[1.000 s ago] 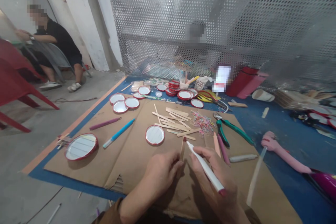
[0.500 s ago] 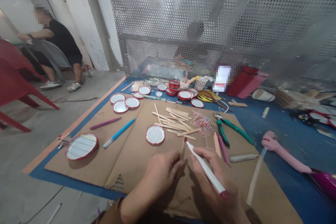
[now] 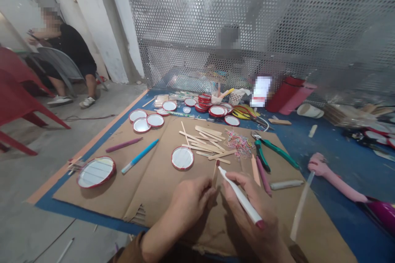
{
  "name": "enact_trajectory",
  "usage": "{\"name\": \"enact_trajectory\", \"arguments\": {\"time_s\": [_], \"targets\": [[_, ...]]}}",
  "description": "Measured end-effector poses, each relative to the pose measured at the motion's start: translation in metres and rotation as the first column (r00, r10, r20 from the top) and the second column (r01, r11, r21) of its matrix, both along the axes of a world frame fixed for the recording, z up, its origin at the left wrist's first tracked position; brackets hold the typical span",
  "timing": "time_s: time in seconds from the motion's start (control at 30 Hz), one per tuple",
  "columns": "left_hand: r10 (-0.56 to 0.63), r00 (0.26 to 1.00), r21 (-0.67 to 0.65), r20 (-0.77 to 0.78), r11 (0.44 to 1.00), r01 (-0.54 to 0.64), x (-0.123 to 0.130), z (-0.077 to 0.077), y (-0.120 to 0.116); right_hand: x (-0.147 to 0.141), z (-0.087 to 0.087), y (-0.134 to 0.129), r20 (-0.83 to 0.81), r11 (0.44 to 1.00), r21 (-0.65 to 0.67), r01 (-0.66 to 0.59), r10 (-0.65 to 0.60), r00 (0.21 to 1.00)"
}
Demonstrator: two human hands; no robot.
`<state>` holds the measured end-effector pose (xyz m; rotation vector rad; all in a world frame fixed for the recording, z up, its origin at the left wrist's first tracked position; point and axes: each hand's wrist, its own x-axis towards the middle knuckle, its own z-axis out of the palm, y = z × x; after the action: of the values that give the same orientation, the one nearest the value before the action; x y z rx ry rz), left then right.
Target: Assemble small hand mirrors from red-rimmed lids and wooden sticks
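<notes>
Lower centre of frame: our left hand (image 3: pixel 193 197), curled closed, pinches a stick (image 3: pixel 215 174), its dark-red end pointing up. Our right hand (image 3: pixel 256 201) is closed round a white marker (image 3: pixel 240 196), tip right at that end; we can't tell if touching. Lid (image 3: pixel 182 158) on the cardboard (image 3: pixel 159 181) at mid-frame, just below-left of the stick pile (image 3: pixel 202 146). Pliers (image 3: pixel 262 157) right of centre.

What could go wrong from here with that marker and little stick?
The white marker has its nib by the dark red end of the small stick, so a slip might mark the left hand holding it. That end juts free beyond the hand, so a hard press could tilt the stick.
</notes>
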<state>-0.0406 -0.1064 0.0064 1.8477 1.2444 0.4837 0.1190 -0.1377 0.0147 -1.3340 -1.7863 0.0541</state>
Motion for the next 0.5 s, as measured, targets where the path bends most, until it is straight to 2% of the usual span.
{"name": "enact_trajectory", "arguments": {"time_s": [0.2, 0.5], "targets": [[0.022, 1.0, 0.006, -0.001, 1.0, -0.022, 0.0004, -0.0034, 0.0012, -0.0001, -0.0011, -0.0004, -0.029, 0.994, 0.049, 0.098, -0.097, 0.995], [0.012, 1.0, 0.001, -0.002, 1.0, -0.012, 0.0012, -0.0013, 0.0009, 0.001, -0.0014, -0.0002, 0.014, 0.998, 0.047, -0.035, 0.034, 0.999]]}}
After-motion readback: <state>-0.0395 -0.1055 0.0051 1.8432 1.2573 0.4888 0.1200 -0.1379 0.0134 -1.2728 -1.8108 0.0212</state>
